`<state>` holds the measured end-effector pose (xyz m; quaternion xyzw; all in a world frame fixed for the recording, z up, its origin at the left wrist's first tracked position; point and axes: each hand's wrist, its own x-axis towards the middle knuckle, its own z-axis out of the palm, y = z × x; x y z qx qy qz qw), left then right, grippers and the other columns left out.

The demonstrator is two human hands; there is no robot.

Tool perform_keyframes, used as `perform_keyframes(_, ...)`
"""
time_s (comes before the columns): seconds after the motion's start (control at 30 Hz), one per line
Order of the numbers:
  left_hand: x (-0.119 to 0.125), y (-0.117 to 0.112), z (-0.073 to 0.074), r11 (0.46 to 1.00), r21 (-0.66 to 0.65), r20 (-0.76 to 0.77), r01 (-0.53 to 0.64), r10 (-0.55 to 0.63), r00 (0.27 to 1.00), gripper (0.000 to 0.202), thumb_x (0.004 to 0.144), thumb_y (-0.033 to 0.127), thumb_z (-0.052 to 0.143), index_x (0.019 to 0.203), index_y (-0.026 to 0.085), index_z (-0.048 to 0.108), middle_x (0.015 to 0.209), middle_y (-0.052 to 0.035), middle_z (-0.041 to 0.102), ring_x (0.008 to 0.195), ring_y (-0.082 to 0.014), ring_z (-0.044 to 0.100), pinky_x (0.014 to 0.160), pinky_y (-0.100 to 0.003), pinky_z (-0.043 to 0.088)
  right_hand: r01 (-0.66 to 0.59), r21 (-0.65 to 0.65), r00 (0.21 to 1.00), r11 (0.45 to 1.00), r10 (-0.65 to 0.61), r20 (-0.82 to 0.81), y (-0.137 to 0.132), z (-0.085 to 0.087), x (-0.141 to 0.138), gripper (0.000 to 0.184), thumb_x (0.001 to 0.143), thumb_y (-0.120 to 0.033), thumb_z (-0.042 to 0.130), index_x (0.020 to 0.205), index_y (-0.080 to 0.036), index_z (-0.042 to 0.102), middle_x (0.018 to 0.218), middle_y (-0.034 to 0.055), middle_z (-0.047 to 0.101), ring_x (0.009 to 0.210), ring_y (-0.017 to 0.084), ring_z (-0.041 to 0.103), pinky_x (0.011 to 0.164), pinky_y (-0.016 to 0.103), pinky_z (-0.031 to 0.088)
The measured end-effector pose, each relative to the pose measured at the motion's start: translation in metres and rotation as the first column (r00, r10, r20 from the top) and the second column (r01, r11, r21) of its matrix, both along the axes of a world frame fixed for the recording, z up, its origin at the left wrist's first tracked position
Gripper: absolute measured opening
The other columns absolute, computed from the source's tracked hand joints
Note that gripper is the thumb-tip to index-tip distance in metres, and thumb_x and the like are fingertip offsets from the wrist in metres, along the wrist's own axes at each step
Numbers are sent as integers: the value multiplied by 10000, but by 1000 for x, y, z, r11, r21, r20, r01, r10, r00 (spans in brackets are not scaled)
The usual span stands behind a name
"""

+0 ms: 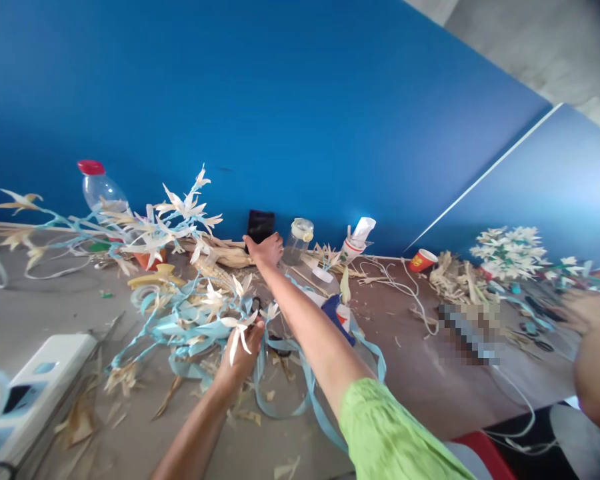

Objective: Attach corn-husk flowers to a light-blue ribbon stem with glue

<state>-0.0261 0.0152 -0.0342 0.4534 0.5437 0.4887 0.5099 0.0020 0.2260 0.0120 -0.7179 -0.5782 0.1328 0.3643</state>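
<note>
My left hand [243, 353] is closed around the stem of a white husk flower [240, 330], among stems wrapped in light blue tape. Farther forward, my right hand [267, 249] is at the lower end of a black phone [261, 224] that stands against the blue wall. Its thumb and fingers lie on either side of the phone's bottom, partly hiding it. Below the hands, a tangle of light blue tape [310, 393] spreads over the table. A dark loop, perhaps a scissors handle, shows just above my left hand. More blue-stemmed flowers [180, 207] rise at the left.
A bottle with a red cap [91, 168], a lidded clear cup [299, 240] and a red paper cup [423, 260] stand along the wall. A white power strip [55, 373] lies front left. Dried husks [463, 280] and another person's arm [597, 360] are at right.
</note>
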Motion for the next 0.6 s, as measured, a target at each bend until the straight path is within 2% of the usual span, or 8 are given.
perform_keyframes(0.1, 0, 0, -2, 1000, 24, 8, 0, 0, 1000, 385, 786, 557, 476, 711, 180, 460, 513, 68, 338, 469, -84, 289, 460, -221, 211, 33, -45, 999, 998, -33, -8, 12, 5, -12, 992, 648, -624, 645, 1337, 7, 311, 1315, 363, 393, 1243, 418, 424, 990, 540, 340)
perform_keyframes(0.2, -1, 1, -6, 999, 53, 9, 1, -1, 1000, 375, 806, 534, 466, 694, 177, 453, 525, 64, 336, 482, -85, 292, 474, -225, 219, 98, -63, 994, 993, -100, -34, 18, 4, -20, 888, 652, -562, 676, 1289, -31, 359, 1290, 359, 412, 1215, 418, 446, 966, 560, 350)
perform_keyframes(0.3, -2, 2, -8, 998, 55, 7, 10, -10, 1000, 377, 815, 530, 453, 680, 178, 442, 530, 64, 325, 479, -83, 283, 472, -228, 211, 148, -22, 988, 989, -149, -40, 22, 1, -23, 809, 640, -512, 704, 1238, -52, 412, 1249, 339, 452, 1169, 407, 483, 950, 551, 366)
perform_keyframes(0.4, -1, 1, -4, 999, 47, 0, 7, -7, 1000, 359, 812, 515, 462, 682, 181, 437, 538, 61, 332, 485, -85, 298, 472, -228, 217, 156, 16, 987, 988, -156, -23, 24, 0, -22, 819, 603, -521, 737, 1198, -34, 455, 1212, 324, 485, 1144, 393, 505, 942, 517, 394)
perform_keyframes(0.6, 3, -3, 3, 999, 31, 62, -28, 26, 998, 333, 775, 500, 502, 694, 185, 429, 530, 70, 325, 481, -81, 314, 464, -212, 245, 148, -24, 989, 989, -149, -21, 22, 7, -20, 840, 592, -526, 756, 1196, -22, 461, 1201, 304, 499, 1139, 377, 511, 935, 507, 407)
